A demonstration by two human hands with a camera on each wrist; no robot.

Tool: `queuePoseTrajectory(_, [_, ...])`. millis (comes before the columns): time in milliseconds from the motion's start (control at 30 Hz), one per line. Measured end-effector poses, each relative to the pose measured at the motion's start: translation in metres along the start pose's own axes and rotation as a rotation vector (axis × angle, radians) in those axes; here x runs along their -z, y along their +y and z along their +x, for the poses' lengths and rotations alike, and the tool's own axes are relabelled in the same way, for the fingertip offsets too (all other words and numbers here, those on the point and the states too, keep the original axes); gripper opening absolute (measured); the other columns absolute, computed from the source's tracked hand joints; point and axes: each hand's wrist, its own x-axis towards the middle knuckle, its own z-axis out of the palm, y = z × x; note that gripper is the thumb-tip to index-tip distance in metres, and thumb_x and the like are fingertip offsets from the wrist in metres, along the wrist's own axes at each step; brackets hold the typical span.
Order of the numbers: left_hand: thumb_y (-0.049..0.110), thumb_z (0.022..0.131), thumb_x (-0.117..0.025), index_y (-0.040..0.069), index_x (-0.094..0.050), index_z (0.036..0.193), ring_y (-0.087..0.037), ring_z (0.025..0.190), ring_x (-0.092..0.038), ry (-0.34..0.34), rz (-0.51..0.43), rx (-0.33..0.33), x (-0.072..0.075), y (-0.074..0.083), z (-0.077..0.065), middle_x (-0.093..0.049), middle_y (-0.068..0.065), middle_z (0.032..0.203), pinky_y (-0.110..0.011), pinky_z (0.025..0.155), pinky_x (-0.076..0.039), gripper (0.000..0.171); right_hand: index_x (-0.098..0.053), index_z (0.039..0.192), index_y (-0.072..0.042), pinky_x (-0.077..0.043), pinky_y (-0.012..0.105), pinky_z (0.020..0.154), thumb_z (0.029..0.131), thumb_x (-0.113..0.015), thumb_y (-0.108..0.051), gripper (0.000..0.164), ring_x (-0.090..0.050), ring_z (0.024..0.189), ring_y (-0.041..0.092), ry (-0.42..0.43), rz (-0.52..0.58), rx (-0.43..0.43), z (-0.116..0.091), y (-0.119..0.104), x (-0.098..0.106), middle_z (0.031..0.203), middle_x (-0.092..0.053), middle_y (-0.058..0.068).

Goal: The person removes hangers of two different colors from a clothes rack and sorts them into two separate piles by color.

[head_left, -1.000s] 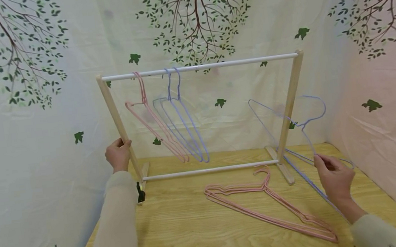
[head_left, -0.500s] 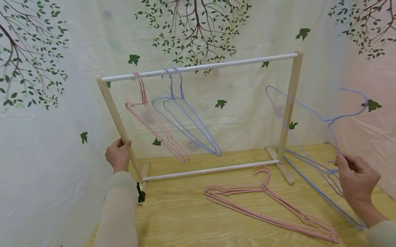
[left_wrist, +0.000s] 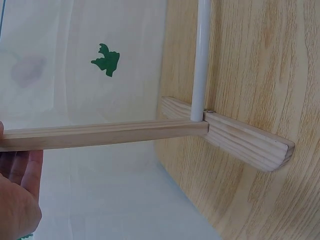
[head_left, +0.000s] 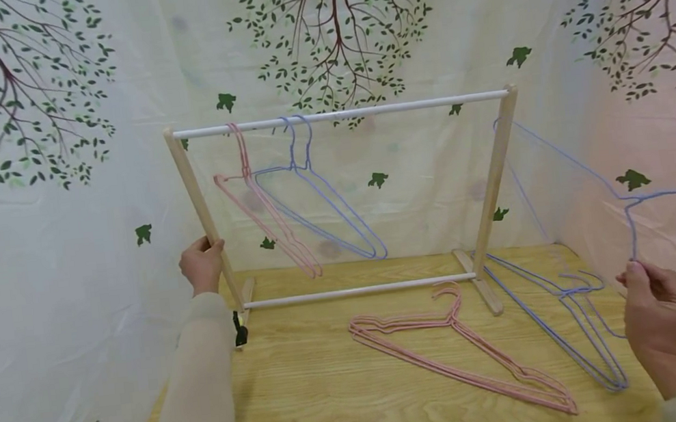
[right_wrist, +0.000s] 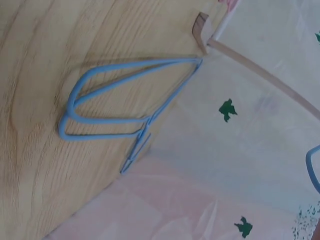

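Looking forward and down, the head camera is framing the whole rack from farthest back; turned sideways, the left wrist's is peering close along the left upright, sharing its foot; the right wrist's, nearer too, is sharing blue hangers on the surface.

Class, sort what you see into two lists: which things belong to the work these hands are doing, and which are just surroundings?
In the job:
clothes rack, gripped by the left hand
raised blue hanger, in the right hand
hung pink hangers
hung blue hangers
loose pink hangers
loose blue hangers

Just surroundings:
tree-print backdrop
wood-grain tabletop
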Motion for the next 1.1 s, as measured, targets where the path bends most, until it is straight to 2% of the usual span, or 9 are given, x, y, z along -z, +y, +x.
queuePoseTrajectory(167, [0.02,0.097,-0.065,0.002,-0.066,0.129,-0.033,0.111,-0.062,-0.012,-0.017,0.015,-0.001,0.001,0.0,-0.067,-0.018,0.124,-0.043,0.098,-0.047,0.037,-0.063,0.083,0.03,-0.052,0.015,0.059,0.08,-0.066,0.014,0.016,-0.064,0.055,0.009,0.099,0.064,-0.022,0.013,0.001,0.009,0.064,-0.07,0.006])
queuePoseTrajectory(267, [0.02,0.097,-0.065,0.001,-0.067,0.128,-0.034,0.11,-0.063,-0.009,-0.015,0.005,-0.001,0.002,-0.001,-0.067,-0.018,0.123,-0.043,0.098,-0.048,0.036,-0.063,0.083,0.029,-0.052,0.015,0.058,0.08,-0.065,0.013,0.017,-0.063,0.054,0.009,0.105,0.042,-0.043,0.018,0.004,0.013,0.065,-0.07,0.006])
queuePoseTrajectory(333, [0.02,0.097,-0.066,0.001,-0.068,0.126,-0.034,0.11,-0.063,-0.005,-0.011,-0.001,0.0,0.002,-0.002,-0.067,-0.018,0.122,-0.043,0.098,-0.047,0.035,-0.066,0.082,0.026,-0.051,0.013,0.057,0.08,-0.065,0.011,0.015,-0.062,0.053,0.006,0.094,-0.032,-0.058,0.018,0.005,0.016,0.064,-0.069,0.002])
queuePoseTrajectory(500, [0.019,0.096,-0.066,0.001,-0.068,0.126,-0.034,0.11,-0.062,-0.004,-0.014,-0.01,0.001,0.003,-0.003,-0.067,-0.018,0.121,-0.043,0.098,-0.047,0.035,-0.076,0.084,0.01,-0.046,0.007,0.056,0.084,-0.066,0.004,0.011,-0.059,0.053,-0.007,0.015,-0.376,-0.083,0.014,0.019,0.029,0.062,-0.065,-0.018])
queuePoseTrajectory(600, [0.019,0.097,-0.065,0.001,-0.068,0.126,-0.034,0.109,-0.063,-0.006,-0.021,-0.009,0.002,0.003,-0.003,-0.067,-0.019,0.122,-0.043,0.097,-0.048,0.035,-0.076,0.089,0.007,-0.044,0.005,0.055,0.086,-0.067,-0.002,0.013,-0.056,0.054,-0.012,-0.056,-0.537,-0.108,0.01,0.034,0.042,0.064,-0.061,-0.027])
queuePoseTrajectory(700, [0.018,0.097,-0.065,0.0,-0.067,0.126,-0.034,0.109,-0.063,-0.015,-0.02,-0.01,0.003,0.004,-0.005,-0.067,-0.019,0.122,-0.044,0.096,-0.048,0.035,-0.075,0.093,0.01,-0.042,0.003,0.054,0.085,-0.07,-0.006,0.018,-0.054,0.054,-0.015,-0.131,-0.624,-0.133,0.004,0.043,0.053,0.065,-0.059,-0.032])
queuePoseTrajectory(800, [0.018,0.098,-0.064,0.0,-0.066,0.127,-0.034,0.11,-0.062,-0.027,-0.024,-0.006,0.003,0.003,-0.006,-0.067,-0.02,0.122,-0.044,0.096,-0.048,0.035,-0.074,0.094,0.011,-0.04,0.001,0.054,0.085,-0.072,-0.008,0.021,-0.052,0.055,-0.018,-0.213,-0.685,-0.124,-0.004,0.049,0.062,0.067,-0.057,-0.037])
queuePoseTrajectory(1100, [0.02,0.098,-0.064,0.001,-0.067,0.127,-0.033,0.11,-0.062,-0.024,-0.023,0.004,0.002,0.003,-0.003,-0.067,-0.018,0.122,-0.043,0.096,-0.048,0.035,-0.077,0.085,0.006,-0.037,0.001,0.053,0.082,-0.076,-0.009,0.015,-0.047,0.054,-0.023,-0.395,-0.821,-0.146,-0.019,0.064,0.074,0.067,-0.05,-0.045])
